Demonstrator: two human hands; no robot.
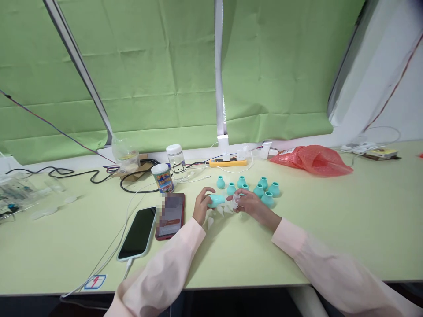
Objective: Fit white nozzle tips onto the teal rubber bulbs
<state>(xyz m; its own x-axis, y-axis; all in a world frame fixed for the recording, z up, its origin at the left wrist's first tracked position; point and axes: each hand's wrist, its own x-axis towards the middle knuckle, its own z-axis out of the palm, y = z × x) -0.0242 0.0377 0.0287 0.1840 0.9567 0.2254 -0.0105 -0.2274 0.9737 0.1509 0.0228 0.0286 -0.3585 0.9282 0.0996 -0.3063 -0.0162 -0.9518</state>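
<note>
My left hand [201,206] is closed around a small teal vase-shaped piece [217,201], which lies on its side with its narrow end toward the right. Just right of it, the fingers of my right hand [247,203] pinch a small translucent whitish plastic piece [235,200]. The two pieces are close together; whether they touch is hard to make out. Below them several translucent white scraps [220,211] lie on the table. Behind and right of my hands stand several more teal vase-shaped pieces [258,190], upright in a loose group.
Left of my hands lie a red-cased phone [171,216] and a phone on a white cable [138,233]. Behind them stand a labelled canister [163,178] and a clear jar [176,159]. A yellow power strip [228,163] and a red plastic bag [312,160] lie along the wall.
</note>
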